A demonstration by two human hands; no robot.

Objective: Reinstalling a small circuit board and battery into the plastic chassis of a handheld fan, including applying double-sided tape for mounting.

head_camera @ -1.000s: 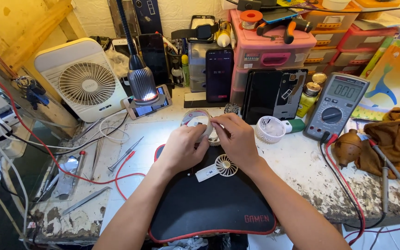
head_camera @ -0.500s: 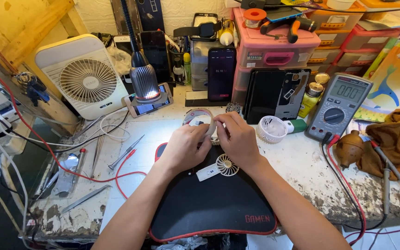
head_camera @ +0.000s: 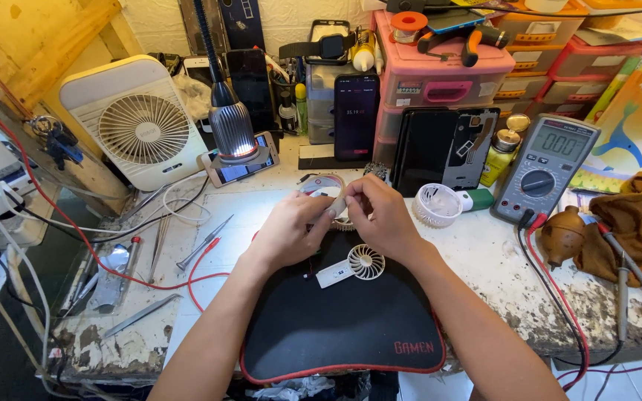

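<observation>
My left hand (head_camera: 291, 232) and my right hand (head_camera: 379, 217) meet above the far edge of a black mat (head_camera: 336, 327). Together they pinch a small pale part (head_camera: 340, 206), mostly hidden by my fingers. Just behind the hands lies a roll of clear tape (head_camera: 322, 184). A small white handheld fan (head_camera: 357, 266) lies on the mat just below my right hand. A white round fan grille (head_camera: 437, 204) rests on the bench to the right of my hands.
A white desk fan (head_camera: 141, 122) and a lamp (head_camera: 230, 126) standing on a phone are at the back left. A digital multimeter (head_camera: 545, 167) with red and black leads stands at right beside brown cloth (head_camera: 637, 223). Screwdrivers and tweezers (head_camera: 143, 315) lie at left. Pink drawers (head_camera: 440, 74) stand behind.
Both hands stay together at the mat's far edge; the fingers shift slightly on the small part. Nothing else has moved.
</observation>
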